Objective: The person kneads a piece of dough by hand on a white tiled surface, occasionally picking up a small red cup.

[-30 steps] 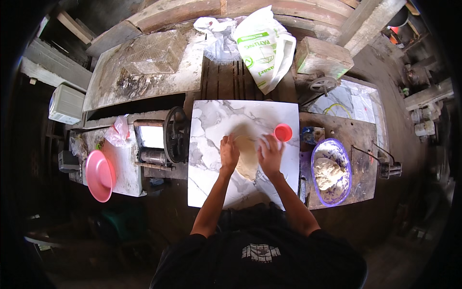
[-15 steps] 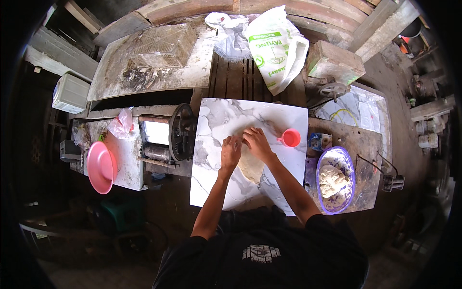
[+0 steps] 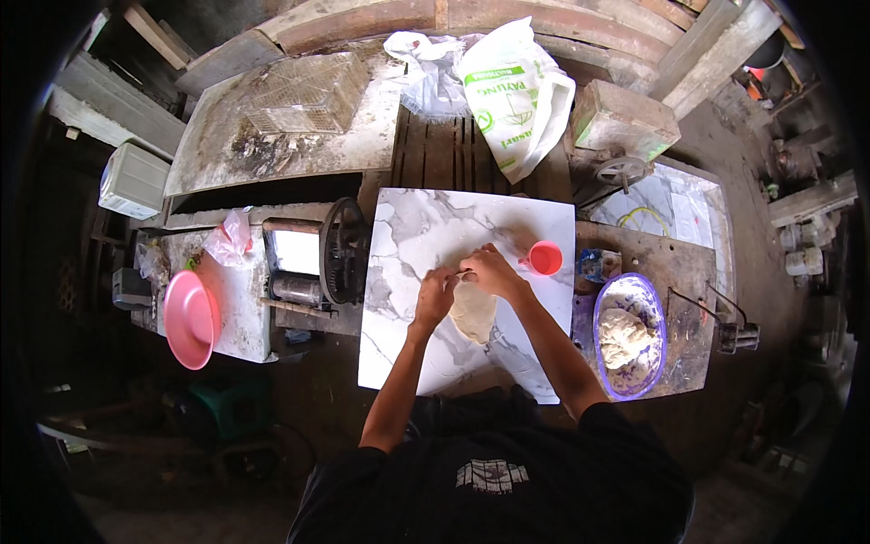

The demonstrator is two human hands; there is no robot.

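Note:
A pale, flattened piece of dough (image 3: 473,315) lies on the white marble-patterned table (image 3: 408,236) in front of me. My left hand (image 3: 437,292) grips its far edge from the left, fingers pinched together. Close beside it, my right hand (image 3: 490,270) is closed on the same far edge, which looks lifted and folded between the two hands. The dough's near part tapers toward me and rests on the tabletop. To the right of my right hand stands a pink cup (image 3: 545,258) with a handle.
At right, a purple-rimmed basin (image 3: 660,347) holds a lump of dough (image 3: 623,337). A hand-cranked roller machine (image 3: 340,252) borders the table's left side, with a pink basin (image 3: 189,319) beyond. A white and green sack (image 3: 517,100) lies at the back, near a wire cage (image 3: 313,95).
Both hands have drawn closer together and now pinch the dough's far edge, raising it a little. Earlier they lay with fingers spread over its far end.

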